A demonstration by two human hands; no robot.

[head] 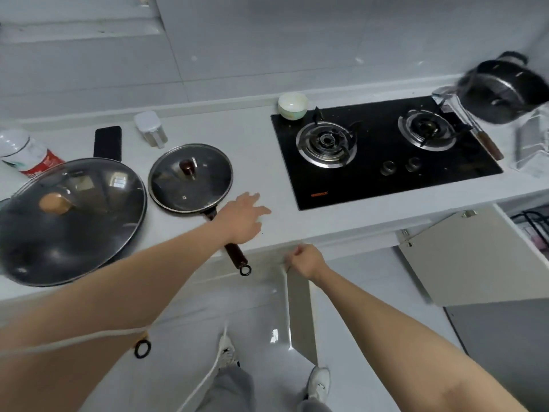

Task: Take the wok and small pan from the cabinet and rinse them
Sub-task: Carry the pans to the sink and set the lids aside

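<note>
White counter (pixel 267 162) runs across the middle of the frame beneath a pale tiled wall. Black two-burner hob (pixel 383 150) set in at centre right; white bowl (pixel 292 105) at its upper left corner; dark pot (pixel 502 90) at the upper right edge. Phone (pixel 107 142), small white container (pixel 150 127) and a red-labelled bottle (pixel 28 156) stand at upper left. Cabinet door (pixel 300 316) below centre stands ajar; a second door (pixel 475 257) hangs open at right. Glossy white floor below.

Wok (pixel 69 221), glass-lidded, sits on the counter at far left. Pan (pixel 190 176), also lidded, lies just right of it, handle pointing toward lower centre. Left hand (pixel 242 217), fingers spread and relaxed, lies over that handle; contact cannot be told. Right hand (pixel 306 260), fingers curled, grips the ajar door's top edge, well apart from both vessels
</note>
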